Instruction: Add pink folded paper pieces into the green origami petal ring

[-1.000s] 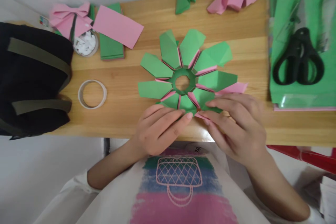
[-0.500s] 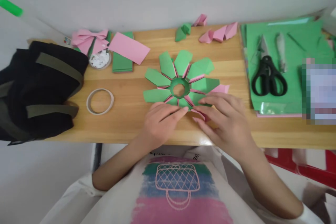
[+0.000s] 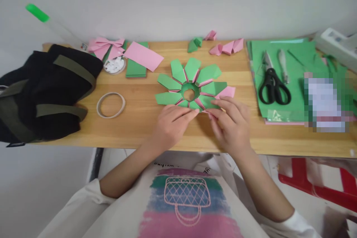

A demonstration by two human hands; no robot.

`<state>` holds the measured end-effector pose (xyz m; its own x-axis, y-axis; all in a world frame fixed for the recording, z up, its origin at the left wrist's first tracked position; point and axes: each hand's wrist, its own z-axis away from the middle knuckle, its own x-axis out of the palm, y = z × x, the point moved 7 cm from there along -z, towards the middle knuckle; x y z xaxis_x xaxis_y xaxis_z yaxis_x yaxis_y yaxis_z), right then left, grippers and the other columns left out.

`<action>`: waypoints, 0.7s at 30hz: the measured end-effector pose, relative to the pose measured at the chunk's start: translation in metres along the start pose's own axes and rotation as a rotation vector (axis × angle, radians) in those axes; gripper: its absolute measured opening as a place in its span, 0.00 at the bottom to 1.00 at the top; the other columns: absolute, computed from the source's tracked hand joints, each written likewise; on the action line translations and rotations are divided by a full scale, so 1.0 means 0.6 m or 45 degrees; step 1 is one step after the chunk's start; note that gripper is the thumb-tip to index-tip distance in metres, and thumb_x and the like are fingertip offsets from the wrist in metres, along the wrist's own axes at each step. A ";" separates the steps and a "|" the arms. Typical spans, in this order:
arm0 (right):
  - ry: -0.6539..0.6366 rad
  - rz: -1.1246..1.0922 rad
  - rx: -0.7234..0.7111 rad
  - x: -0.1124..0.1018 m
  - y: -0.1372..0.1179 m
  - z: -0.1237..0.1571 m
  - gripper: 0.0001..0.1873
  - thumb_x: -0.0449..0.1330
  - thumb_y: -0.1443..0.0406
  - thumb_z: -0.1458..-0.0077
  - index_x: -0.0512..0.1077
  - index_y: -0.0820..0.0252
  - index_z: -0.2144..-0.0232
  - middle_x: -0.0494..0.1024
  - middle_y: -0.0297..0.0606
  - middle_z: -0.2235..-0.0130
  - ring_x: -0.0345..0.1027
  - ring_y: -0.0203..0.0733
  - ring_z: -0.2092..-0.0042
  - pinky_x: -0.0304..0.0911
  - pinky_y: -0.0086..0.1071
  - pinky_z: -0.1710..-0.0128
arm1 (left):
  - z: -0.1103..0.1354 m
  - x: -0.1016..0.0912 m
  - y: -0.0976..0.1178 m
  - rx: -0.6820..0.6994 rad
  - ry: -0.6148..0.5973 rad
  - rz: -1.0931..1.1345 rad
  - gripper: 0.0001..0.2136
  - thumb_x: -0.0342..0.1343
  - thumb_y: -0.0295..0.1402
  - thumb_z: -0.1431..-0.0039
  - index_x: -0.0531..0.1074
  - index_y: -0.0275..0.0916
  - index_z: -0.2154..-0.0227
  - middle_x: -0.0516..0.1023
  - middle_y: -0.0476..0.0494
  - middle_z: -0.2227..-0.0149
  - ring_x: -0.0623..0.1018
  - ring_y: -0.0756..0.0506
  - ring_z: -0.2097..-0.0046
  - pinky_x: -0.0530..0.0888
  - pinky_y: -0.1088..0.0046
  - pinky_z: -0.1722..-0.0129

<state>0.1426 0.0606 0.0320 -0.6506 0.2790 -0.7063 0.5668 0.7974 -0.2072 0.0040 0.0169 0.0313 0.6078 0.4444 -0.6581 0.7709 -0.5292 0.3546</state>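
A ring-shaped paper flower [image 3: 192, 68] with green petals and pink folds lies at the middle of the table, with a round opening at its centre. My left hand [image 3: 173, 124] pinches its near edge, the thumb pointing right along the lower petals. On the near right side, my right hand [image 3: 234, 124] has its thumb and fingers closed on a pink and green petal of the same flower. A pink paper piece [image 3: 227, 92] sticks out beyond the right petals. My fingers hide the nearest petals in part.
Left: a tape roll [image 3: 111, 105], a black bag [image 3: 69, 93], a dish of white scraps [image 3: 114, 65] and a pink paper sheet [image 3: 144, 56]. Behind are folded pink pieces [image 3: 227, 47] and a green one [image 3: 194, 44]. Right: scissors [image 3: 275, 85] on green paper [image 3: 258, 50].
The fingers of my right hand have closed in on the petal, the thumb now nearer the fingers. My left hand keeps its grip. The whole view has shifted slightly.
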 end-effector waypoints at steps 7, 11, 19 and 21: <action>-0.099 0.091 -0.052 -0.004 -0.009 -0.011 0.03 0.59 0.69 0.41 0.73 0.59 0.65 0.80 0.41 0.61 0.71 0.45 0.54 0.62 0.38 0.57 | 0.011 0.004 0.008 0.056 0.022 -0.096 0.10 0.51 0.24 0.35 0.73 0.35 0.54 0.82 0.44 0.61 0.79 0.48 0.60 0.71 0.69 0.58; -0.116 0.054 -0.020 -0.005 -0.009 -0.010 0.02 0.60 0.69 0.42 0.74 0.60 0.66 0.80 0.42 0.61 0.70 0.46 0.54 0.62 0.39 0.57 | 0.021 0.009 0.011 0.088 0.029 -0.137 0.10 0.54 0.24 0.37 0.73 0.34 0.54 0.83 0.44 0.60 0.79 0.47 0.59 0.71 0.68 0.55; -0.078 0.007 0.068 -0.010 -0.009 0.007 0.05 0.61 0.71 0.44 0.75 0.59 0.64 0.79 0.44 0.55 0.66 0.50 0.47 0.64 0.44 0.52 | 0.023 0.012 0.020 0.117 0.029 -0.095 0.07 0.57 0.23 0.39 0.74 0.33 0.59 0.83 0.43 0.59 0.80 0.47 0.58 0.71 0.69 0.57; -0.099 0.005 0.081 -0.011 -0.011 0.011 0.06 0.61 0.71 0.44 0.74 0.58 0.63 0.78 0.44 0.53 0.66 0.51 0.46 0.64 0.46 0.50 | 0.022 0.012 0.021 0.120 0.033 -0.097 0.06 0.57 0.23 0.39 0.74 0.33 0.60 0.83 0.42 0.59 0.80 0.47 0.58 0.71 0.68 0.57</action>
<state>0.1463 0.0501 0.0334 -0.6083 0.2378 -0.7573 0.6021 0.7599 -0.2450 0.0155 0.0036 0.0224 0.5540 0.5034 -0.6631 0.7942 -0.5585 0.2394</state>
